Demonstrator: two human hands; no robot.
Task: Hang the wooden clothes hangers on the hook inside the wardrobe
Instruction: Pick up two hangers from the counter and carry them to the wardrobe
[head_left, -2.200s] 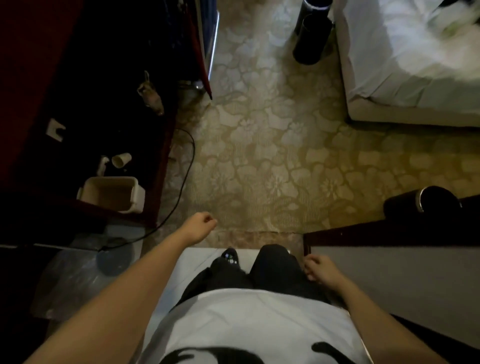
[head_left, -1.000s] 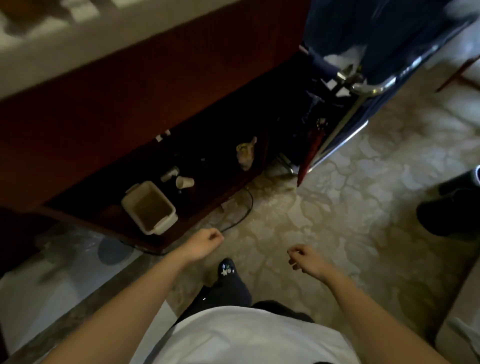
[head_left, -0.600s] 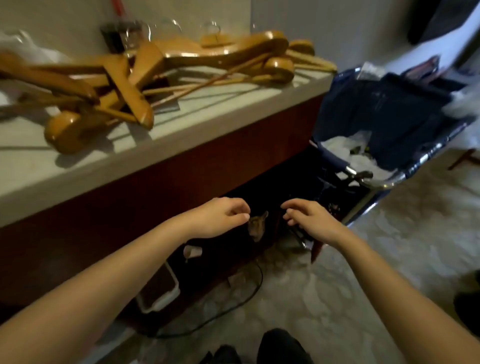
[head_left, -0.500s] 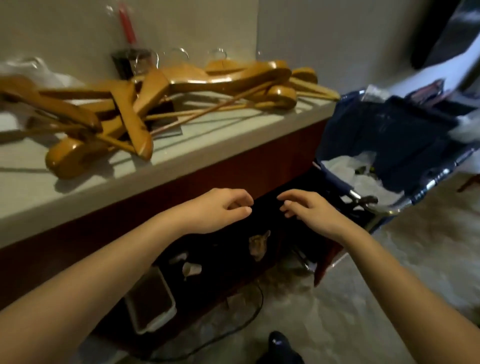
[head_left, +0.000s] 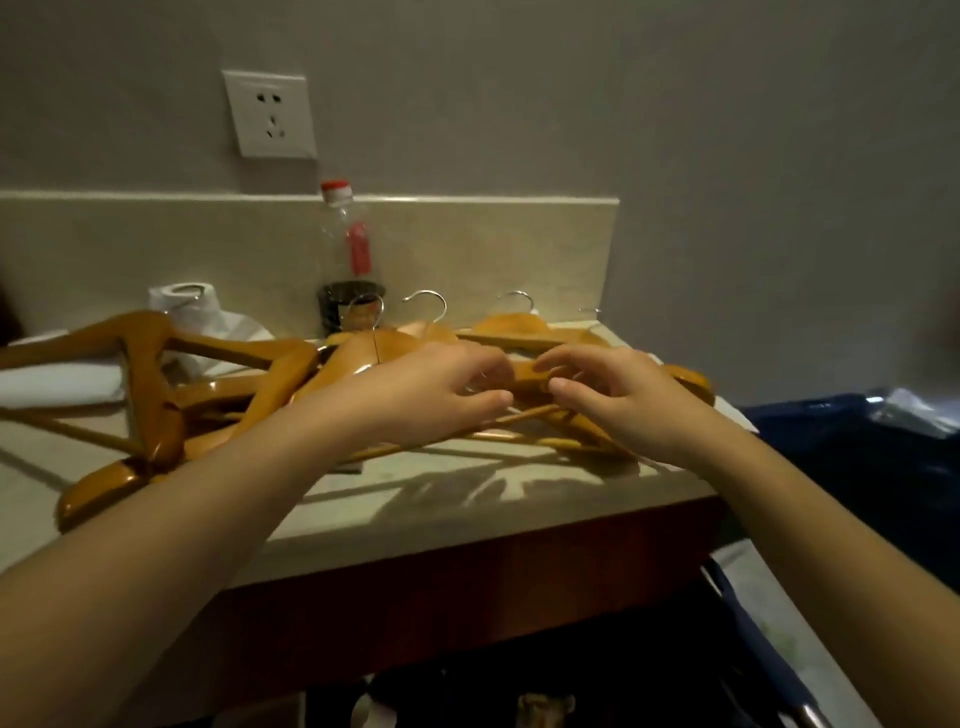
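Leftmost, a tissue roll sits behind the wooden clothes hangers heaped on the stone countertop, with a red-capped bottle by the wall. The left hand and right hand meet over the pile's right end, fingers half curled; whether they grip is unclear.

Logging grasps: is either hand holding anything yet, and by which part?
Cannot tell: left hand and right hand curl over one wooden hanger, at its arm.
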